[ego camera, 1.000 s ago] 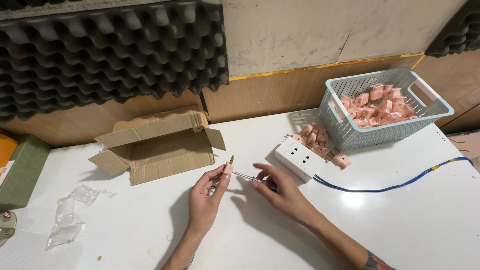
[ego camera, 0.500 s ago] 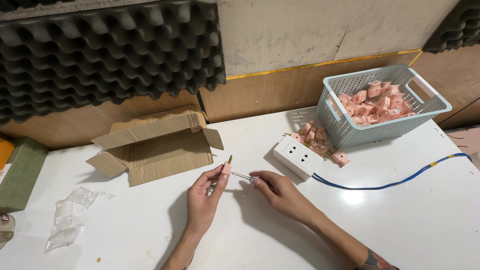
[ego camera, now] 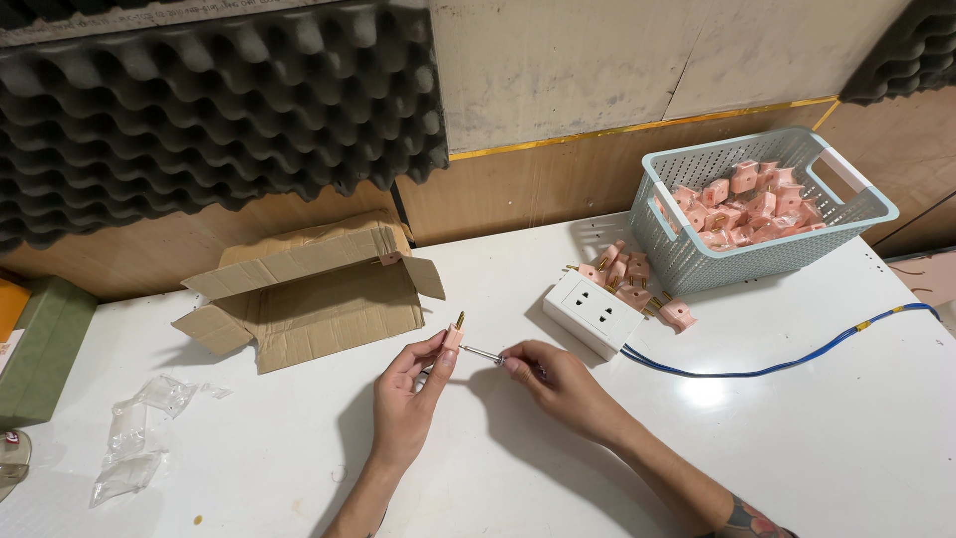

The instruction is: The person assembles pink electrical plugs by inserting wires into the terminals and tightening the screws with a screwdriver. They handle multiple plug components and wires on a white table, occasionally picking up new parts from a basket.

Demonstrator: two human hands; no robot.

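left hand [ego camera: 406, 397] pinches small pink plug [ego camera: 453, 337] above white surface [ego camera: 797, 438] | right hand [ego camera: 558, 384] grips thin metal screwdriver [ego camera: 482, 354], tip at plug | nearby: white socket block [ego camera: 596, 313] with blue cable [ego camera: 777, 365], loose pink plugs [ego camera: 619, 271], perforated plastic basket [ego camera: 697, 249], open cardboard box [ego camera: 309, 299], crumpled clear bags [ego camera: 134, 438]

The left hand [ego camera: 406, 399] rises from the lower edge of the view, palm turned inward, fingers curled loosely, thumb and forefinger pinched together at their tips near the top of the hand. The left forearm runs down and slightly left out of view. The right hand [ego camera: 558, 384] lies just beside it, knuckles up, fingers bunched and pointing left toward the left fingertips. The right forearm stretches back toward the lower right corner, bearing a tattoo.
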